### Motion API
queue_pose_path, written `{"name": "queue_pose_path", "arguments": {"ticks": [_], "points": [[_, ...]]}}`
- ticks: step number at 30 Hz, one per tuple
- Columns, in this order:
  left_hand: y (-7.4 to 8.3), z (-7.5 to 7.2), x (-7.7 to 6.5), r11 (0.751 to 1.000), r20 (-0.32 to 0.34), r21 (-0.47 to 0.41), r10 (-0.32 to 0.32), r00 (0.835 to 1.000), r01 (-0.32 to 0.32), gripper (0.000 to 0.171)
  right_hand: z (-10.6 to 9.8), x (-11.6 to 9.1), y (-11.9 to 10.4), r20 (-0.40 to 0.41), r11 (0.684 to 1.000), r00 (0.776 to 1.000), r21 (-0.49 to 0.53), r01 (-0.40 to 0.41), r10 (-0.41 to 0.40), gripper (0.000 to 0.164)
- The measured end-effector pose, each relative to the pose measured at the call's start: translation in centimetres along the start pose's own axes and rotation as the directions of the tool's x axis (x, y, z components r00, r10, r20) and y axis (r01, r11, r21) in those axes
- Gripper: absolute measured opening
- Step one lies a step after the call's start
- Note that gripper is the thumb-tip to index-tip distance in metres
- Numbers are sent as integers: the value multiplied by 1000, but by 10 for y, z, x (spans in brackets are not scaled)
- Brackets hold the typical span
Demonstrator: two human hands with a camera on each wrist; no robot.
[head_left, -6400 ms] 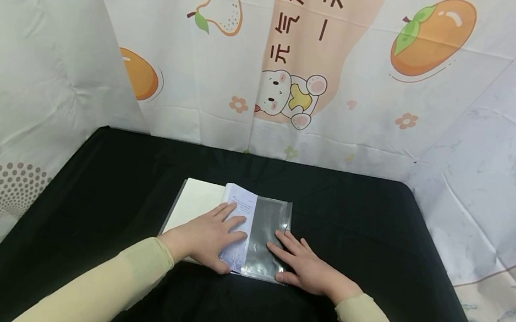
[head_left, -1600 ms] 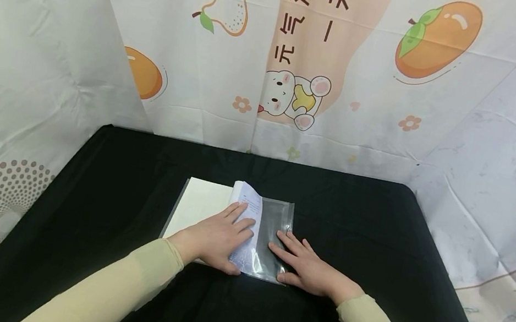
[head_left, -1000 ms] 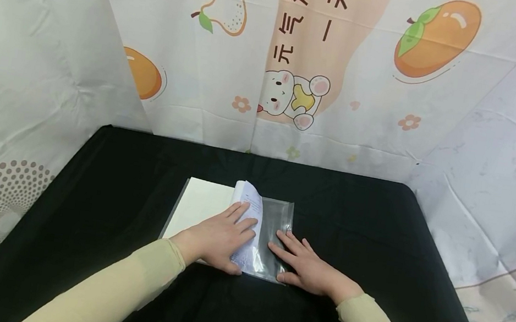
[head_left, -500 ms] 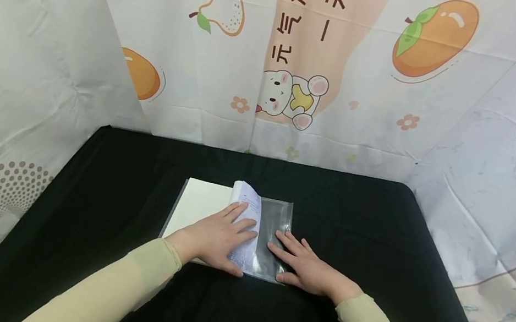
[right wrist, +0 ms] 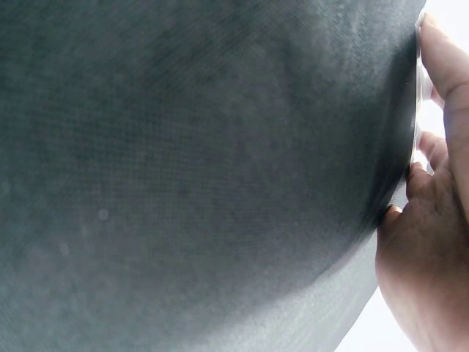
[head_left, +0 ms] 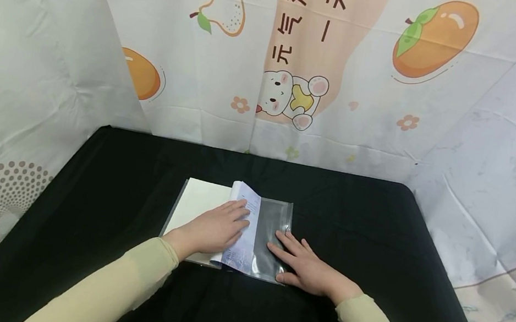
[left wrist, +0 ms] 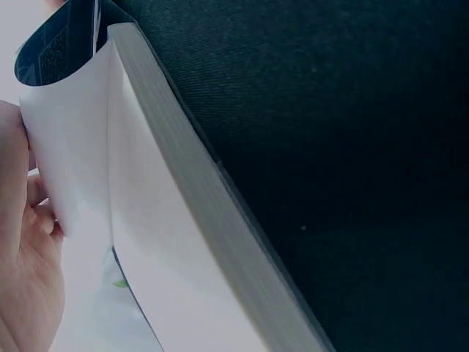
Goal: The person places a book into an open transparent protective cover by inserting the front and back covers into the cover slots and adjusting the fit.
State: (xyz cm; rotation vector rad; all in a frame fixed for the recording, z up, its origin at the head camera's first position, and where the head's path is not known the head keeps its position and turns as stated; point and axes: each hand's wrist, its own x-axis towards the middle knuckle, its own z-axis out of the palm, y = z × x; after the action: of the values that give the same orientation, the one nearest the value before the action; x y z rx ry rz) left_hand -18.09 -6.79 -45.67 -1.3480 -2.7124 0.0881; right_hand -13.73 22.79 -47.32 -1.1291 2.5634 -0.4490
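Observation:
A book (head_left: 200,197) lies open on the black cloth, its white page facing up on the left. To its right, a lavender printed cover flap (head_left: 242,250) bulges up over a clear plastic book cover (head_left: 270,218). My left hand (head_left: 213,228) rests on the flap, fingers together and fairly straight, thumb hidden. In the left wrist view, the flap curves up in a loop beside the thick page block (left wrist: 187,183), with the left hand (left wrist: 29,279) against it. My right hand (head_left: 304,265) lies with spread fingers on the right edge of the plastic cover.
The black cloth (head_left: 355,214) covers the table all around the book. Printed white curtains (head_left: 186,72) hang behind the table and at both sides.
The flap has shifted right over the plastic since the first frame. Just now my left hand drew slightly back and left, its thumb leaving the near edge of the flap. The right hand stays put.

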Motion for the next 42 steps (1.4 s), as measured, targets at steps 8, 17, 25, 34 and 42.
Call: {"name": "queue_pose_path", "arguments": {"ticks": [8,17,25,34,42], "points": [[-2,2,-2,985,32,-105,-134,991,136,37,0,0,0,-3,1000,1000,6,9,-9,66],[-5,2,-2,982,88,-87,-159,983,166,37,-1,-1,0,4,1000,1000,11,6,-6,66],[-5,3,-2,985,91,-84,-146,985,154,36,-1,0,0,6,1000,1000,11,6,-7,66],[-4,5,0,988,83,-52,-141,986,146,36,-2,0,-1,2,1000,1000,11,4,-4,65],[-1,3,2,992,67,-12,-121,990,122,37,-2,0,-1,0,1000,1000,11,7,-7,65]]}}
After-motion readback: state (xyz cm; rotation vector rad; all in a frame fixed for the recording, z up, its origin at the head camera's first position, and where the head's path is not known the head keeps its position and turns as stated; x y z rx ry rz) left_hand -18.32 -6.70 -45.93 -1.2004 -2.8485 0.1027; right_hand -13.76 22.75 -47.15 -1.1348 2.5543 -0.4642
